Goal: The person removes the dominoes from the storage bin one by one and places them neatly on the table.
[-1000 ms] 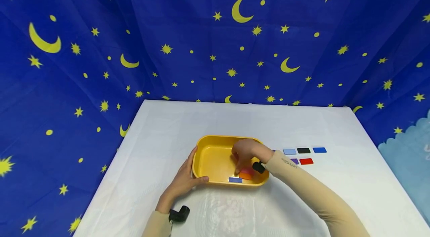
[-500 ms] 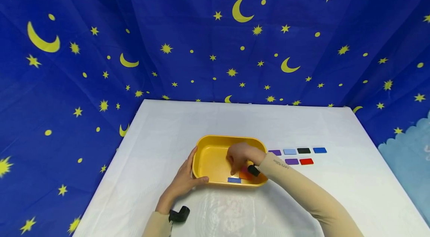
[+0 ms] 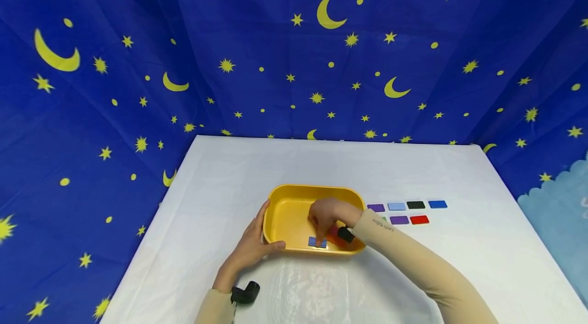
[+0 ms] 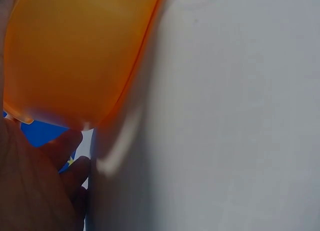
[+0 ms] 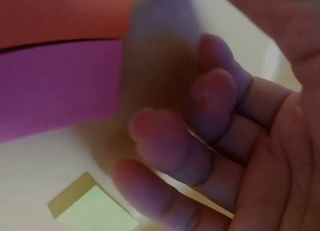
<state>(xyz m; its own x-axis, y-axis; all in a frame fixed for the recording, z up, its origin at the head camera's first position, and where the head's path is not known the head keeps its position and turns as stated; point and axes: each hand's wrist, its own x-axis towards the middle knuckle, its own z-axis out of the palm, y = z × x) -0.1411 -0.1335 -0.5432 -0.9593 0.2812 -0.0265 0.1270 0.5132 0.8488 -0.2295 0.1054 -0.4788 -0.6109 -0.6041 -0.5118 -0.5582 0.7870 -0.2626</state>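
A yellow bin (image 3: pixel 294 222) stands on the white table, and its side looks orange in the left wrist view. My left hand (image 3: pixel 252 245) grips its left end, thumb at the front rim and fingers along the side. Inside the bin is my right hand (image 3: pixel 327 214), with bent fingers and one fingertip touching a blue piece (image 3: pixel 312 241) near the front wall. In the right wrist view the fingers (image 5: pixel 160 141) are loosely bent, close to an orange piece (image 5: pixel 65 16) and a magenta piece (image 5: pixel 60 88). A pale green piece (image 5: pixel 97 211) lies below them.
Right of the bin, flat pieces lie in two rows: purple (image 3: pixel 376 207), light blue (image 3: pixel 396 206), black (image 3: pixel 415 205) and blue (image 3: pixel 438 204) behind, purple (image 3: pixel 399 220) and red (image 3: pixel 419 220) in front. A green one is partly hidden by the right sleeve. A starry blue curtain surrounds the table.
My right hand has moved left and forward inside the bin, to the blue piece, which has shifted slightly left and away from the front wall. The left hand keeps its hold.
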